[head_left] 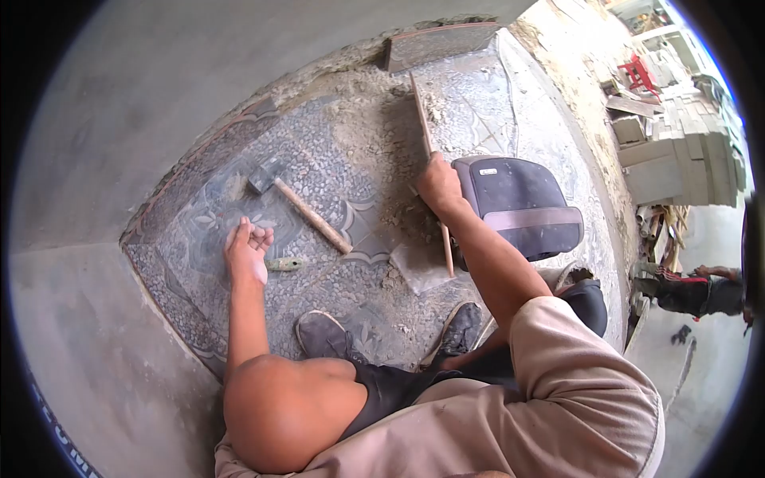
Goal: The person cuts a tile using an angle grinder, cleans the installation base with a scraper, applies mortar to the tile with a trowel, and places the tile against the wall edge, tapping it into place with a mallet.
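My right hand (440,185) grips a thin tile (421,111) that stands on edge, its long reddish edge facing up. My left hand (247,243) hovers low over the patterned floor tiles (239,203), palm turned up, fingers loosely bent and apart, holding nothing. Beside its wrist lies a greenish-handled tool (285,264) whose kind I cannot make out. A hammer (311,215) with a dark block head and wooden handle rests on the floor between my hands. The tile's lower face is hidden from view.
Loose mortar rubble (370,131) runs along the wall. A tile piece (442,46) leans at the far wall base. A dark backpack (518,207) lies right of my right hand. Stacked blocks (677,171), a red stool (637,76) and another person (693,291) are farther right.
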`<state>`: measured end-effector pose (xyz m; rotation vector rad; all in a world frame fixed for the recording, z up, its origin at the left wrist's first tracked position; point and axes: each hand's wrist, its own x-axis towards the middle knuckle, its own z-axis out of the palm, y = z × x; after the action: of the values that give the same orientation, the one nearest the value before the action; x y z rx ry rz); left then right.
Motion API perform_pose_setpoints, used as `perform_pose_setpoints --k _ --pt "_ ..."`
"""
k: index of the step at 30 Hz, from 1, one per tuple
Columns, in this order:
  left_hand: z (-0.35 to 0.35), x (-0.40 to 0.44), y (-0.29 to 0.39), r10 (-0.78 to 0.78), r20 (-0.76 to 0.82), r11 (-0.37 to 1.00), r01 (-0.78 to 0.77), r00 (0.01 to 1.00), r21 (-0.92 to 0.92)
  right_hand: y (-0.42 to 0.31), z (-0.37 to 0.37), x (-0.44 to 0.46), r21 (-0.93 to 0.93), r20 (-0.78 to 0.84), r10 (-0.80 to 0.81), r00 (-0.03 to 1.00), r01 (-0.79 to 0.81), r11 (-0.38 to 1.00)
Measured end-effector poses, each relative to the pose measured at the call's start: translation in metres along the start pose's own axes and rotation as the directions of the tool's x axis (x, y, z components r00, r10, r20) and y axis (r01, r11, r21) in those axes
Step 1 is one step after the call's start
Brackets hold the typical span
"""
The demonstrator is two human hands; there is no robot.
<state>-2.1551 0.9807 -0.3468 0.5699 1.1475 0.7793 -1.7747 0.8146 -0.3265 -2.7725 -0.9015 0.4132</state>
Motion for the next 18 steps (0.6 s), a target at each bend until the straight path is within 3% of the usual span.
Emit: perform_pose_setpoints --k 1,3,5,8,9,10,12,14,15,17,18 --pt "0.007 -0.004 -0.002 0.000 0.028 1.000 0.000 1.000 -0.001 0.004 -0.024 -0.002 0.056 -0.072 0.041 0.997 -0.037 0.998" --pt "0.022 -0.016 -0.003 -0.067 0.194 0.991 0.043 0.979 0.125 0.037 -0.048 -0.005 0.258 -0.176 -0.085 0.981 0.129 0.957" --pt "0.048 -0.025 0.003 -0.111 0.319 0.983 0.056 0.941 0.177 0.036 -0.056 -0.019 0.340 -0.306 -0.034 0.951 0.142 0.930" --pt "0.114 -0.031 0.018 -0.270 0.601 0.897 -0.031 0.752 0.442 0.005 -0.068 -0.070 0.384 -0.443 -0.082 0.893 0.271 0.882" --pt "0.138 -0.035 0.025 -0.269 0.663 0.878 -0.104 0.699 0.466 -0.014 -0.074 -0.087 0.457 -0.404 -0.022 0.914 0.222 0.861" --pt "0.161 -0.043 0.034 -0.269 0.724 0.860 -0.180 0.635 0.478 -0.039 -0.084 -0.106 0.418 -0.509 -0.029 0.860 0.276 0.865" --pt "0.198 -0.060 0.054 -0.212 0.792 0.772 -0.400 0.572 0.495 -0.065 -0.081 -0.119 0.438 -0.611 -0.103 0.785 0.443 0.782" --pt "0.220 -0.067 0.074 -0.114 0.838 0.733 -0.524 0.533 0.433 -0.090 -0.084 -0.125 0.405 -0.618 -0.215 0.756 0.541 0.737" --pt "0.228 -0.077 0.087 -0.063 0.849 0.776 -0.509 0.525 0.372 -0.104 -0.088 -0.128 0.375 -0.623 -0.305 0.721 0.617 0.692" --pt "0.231 -0.064 0.100 0.187 0.843 0.591 -0.744 0.504 0.313 -0.136 -0.100 -0.139 0.347 -0.606 -0.420 0.676 0.700 0.624" --pt "0.226 -0.066 0.113 0.223 0.831 0.620 -0.731 0.510 0.283 -0.148 -0.097 -0.140 0.250 -0.662 -0.458 0.594 0.750 0.612"
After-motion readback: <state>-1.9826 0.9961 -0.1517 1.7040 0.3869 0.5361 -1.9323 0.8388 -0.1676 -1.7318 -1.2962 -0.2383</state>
